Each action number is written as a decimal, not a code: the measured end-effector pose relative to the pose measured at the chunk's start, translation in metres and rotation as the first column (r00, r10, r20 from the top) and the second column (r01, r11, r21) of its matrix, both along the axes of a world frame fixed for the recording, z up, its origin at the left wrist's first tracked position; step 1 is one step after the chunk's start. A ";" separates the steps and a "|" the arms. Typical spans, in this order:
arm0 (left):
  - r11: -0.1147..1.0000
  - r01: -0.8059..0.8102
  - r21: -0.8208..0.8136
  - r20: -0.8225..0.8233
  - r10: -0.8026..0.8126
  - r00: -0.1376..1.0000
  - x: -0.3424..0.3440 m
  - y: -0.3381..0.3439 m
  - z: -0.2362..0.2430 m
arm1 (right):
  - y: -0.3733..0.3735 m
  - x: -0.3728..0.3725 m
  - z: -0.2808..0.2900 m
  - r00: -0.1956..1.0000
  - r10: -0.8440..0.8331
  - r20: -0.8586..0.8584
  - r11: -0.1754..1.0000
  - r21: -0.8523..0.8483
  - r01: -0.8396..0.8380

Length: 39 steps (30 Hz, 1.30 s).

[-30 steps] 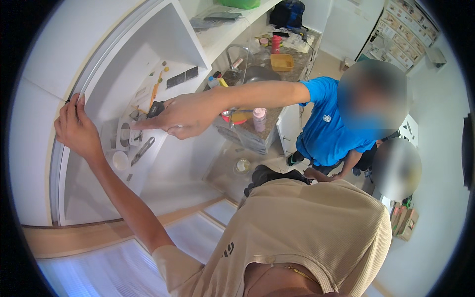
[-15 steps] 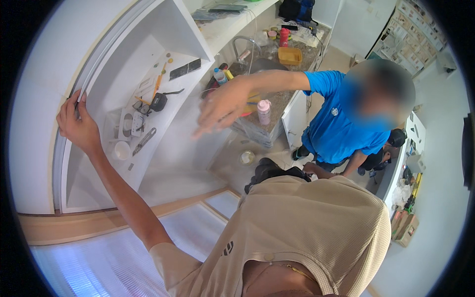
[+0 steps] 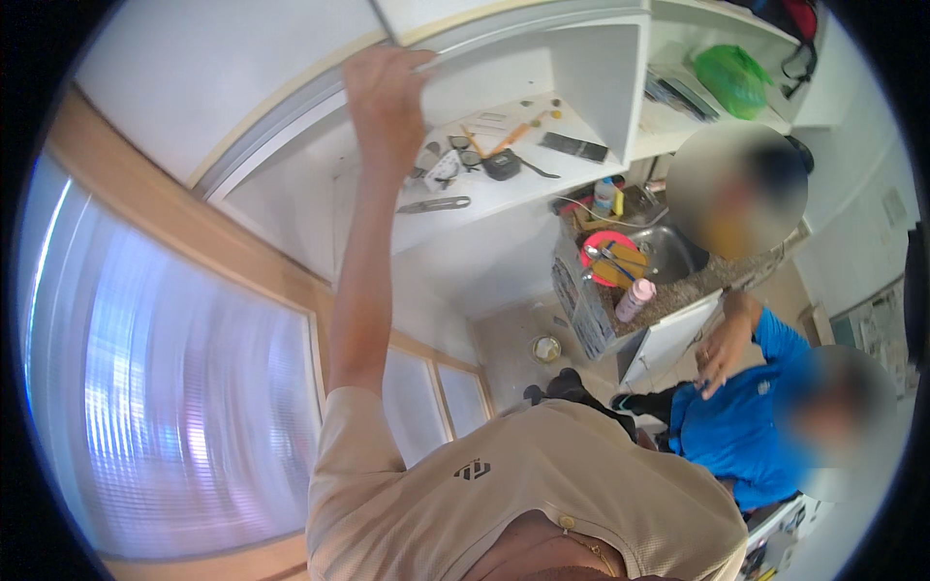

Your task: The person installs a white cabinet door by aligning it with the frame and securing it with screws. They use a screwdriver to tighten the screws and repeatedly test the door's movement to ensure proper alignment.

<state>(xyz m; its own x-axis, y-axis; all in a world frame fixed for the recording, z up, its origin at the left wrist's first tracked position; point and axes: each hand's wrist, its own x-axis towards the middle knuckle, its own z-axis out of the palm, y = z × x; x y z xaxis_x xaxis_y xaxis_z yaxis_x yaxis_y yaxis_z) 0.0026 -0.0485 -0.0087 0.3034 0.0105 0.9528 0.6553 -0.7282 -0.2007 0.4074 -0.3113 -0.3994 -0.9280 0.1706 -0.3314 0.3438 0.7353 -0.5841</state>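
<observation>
My left hand (image 3: 387, 97) reaches up to the metal-edged front rim (image 3: 291, 114) of a white open cabinet, its fingers touching or very near the rim by a door seam. Motion smears the fingers, so their grip is unclear. Below and beyond the hand, the cabinet shelf (image 3: 528, 198) carries a black tape measure (image 3: 502, 165), a pair of glasses (image 3: 465, 152), a grey slim tool (image 3: 433, 204), an orange stick-like tool (image 3: 513, 137) and a dark flat strip (image 3: 573, 147). My right hand does not show.
A co-worker in a blue shirt (image 3: 731, 426) stands at the right; another person's head shows behind the counter. The stone counter has a sink (image 3: 668, 254), a red plate (image 3: 593, 254) and a pink bottle (image 3: 635, 300). Ribbed translucent panels (image 3: 194, 358) stand at the left.
My view has swung, and my left hand now sits farther along the cabinet rim. The co-worker's outstretched arm has dropped and bent. A green bag and another person's head have come into view.
</observation>
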 end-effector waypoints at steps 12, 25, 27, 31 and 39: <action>0.680 0.703 -0.207 0.665 -0.429 0.611 0.034 -0.013 -0.005 | -0.147 -0.017 -0.174 0.253 -0.675 0.693 0.279 -0.077 0.957; -0.048 0.998 -0.037 0.930 -0.368 0.017 0.039 0.011 -0.022 | -0.139 0.038 -0.161 -0.043 -0.800 0.598 0.035 0.118 0.992; -0.093 0.996 0.004 0.938 -0.345 -0.036 0.043 0.013 -0.023 | -0.137 0.045 -0.156 -0.070 -0.810 0.583 0.014 0.137 0.990; -0.113 0.994 -0.005 0.938 -0.344 -0.034 0.041 0.013 -0.024 | -0.135 0.056 -0.146 -0.112 -0.821 0.559 -0.022 0.164 0.986; -0.188 0.980 0.061 0.932 -0.340 -0.123 0.038 0.008 -0.021 | -0.143 0.071 -0.130 -0.165 -0.833 0.528 -0.067 0.200 0.978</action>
